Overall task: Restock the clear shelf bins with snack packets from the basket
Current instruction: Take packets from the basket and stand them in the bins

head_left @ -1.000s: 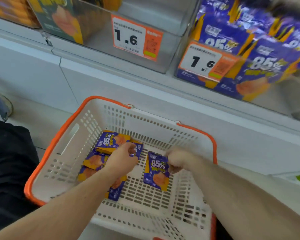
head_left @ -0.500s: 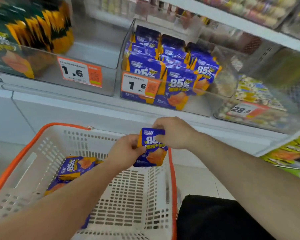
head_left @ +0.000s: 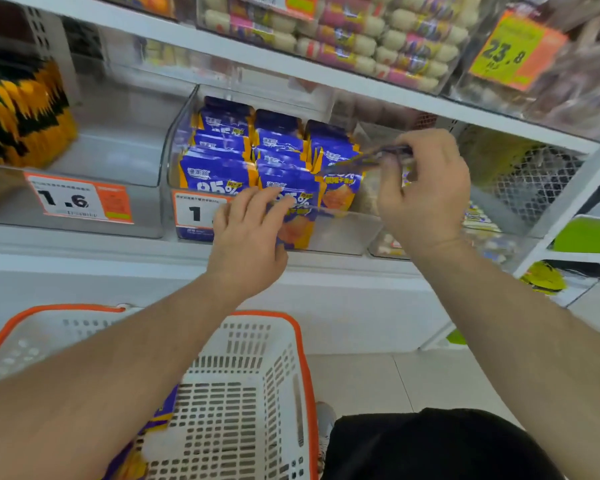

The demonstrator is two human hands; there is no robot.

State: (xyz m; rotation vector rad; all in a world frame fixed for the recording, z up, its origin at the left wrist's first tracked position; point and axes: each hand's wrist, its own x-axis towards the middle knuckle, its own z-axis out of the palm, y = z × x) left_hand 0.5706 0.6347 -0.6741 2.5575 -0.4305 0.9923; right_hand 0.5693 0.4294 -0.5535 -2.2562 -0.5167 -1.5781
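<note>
Purple packets [head_left: 222,174] fill most of bin [head_left: 343,233] | right hand [head_left: 426,192] pinches packet [head_left: 364,157] above it | left hand [head_left: 250,237] fingers loose, steadying front row | I judge more left in basket [head_left: 302,375]

The clear bin [head_left: 340,233] sits mid-frame on the shelf, packets [head_left: 222,171] standing in rows inside it. Another bin [head_left: 84,216] lies left of it. The basket [head_left: 257,393] sits below at lower left, a packet [head_left: 163,414] in it.

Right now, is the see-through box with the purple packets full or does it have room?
Room on one side. Purple packets fill the clear bin in three rows, but its right end is bare where the right hand brings a packet.
</note>
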